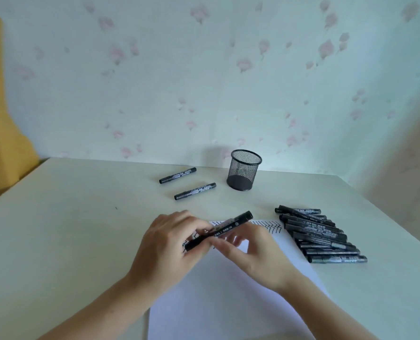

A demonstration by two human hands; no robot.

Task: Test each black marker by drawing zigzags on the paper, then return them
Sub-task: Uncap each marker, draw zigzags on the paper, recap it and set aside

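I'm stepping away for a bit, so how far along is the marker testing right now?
Early on. Zigzags already mark the top of the paper, and two markers lie apart near the mesh cup, possibly finished. The left hand and right hand hold one marker over the paper. The pile on the right looks left to test.

Both hands grip marker above paper.

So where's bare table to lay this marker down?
Free: left of the white paper, below the two loose black markers; also between those and the black mesh cup. Crowded: right of the paper, where the black marker pile lies.
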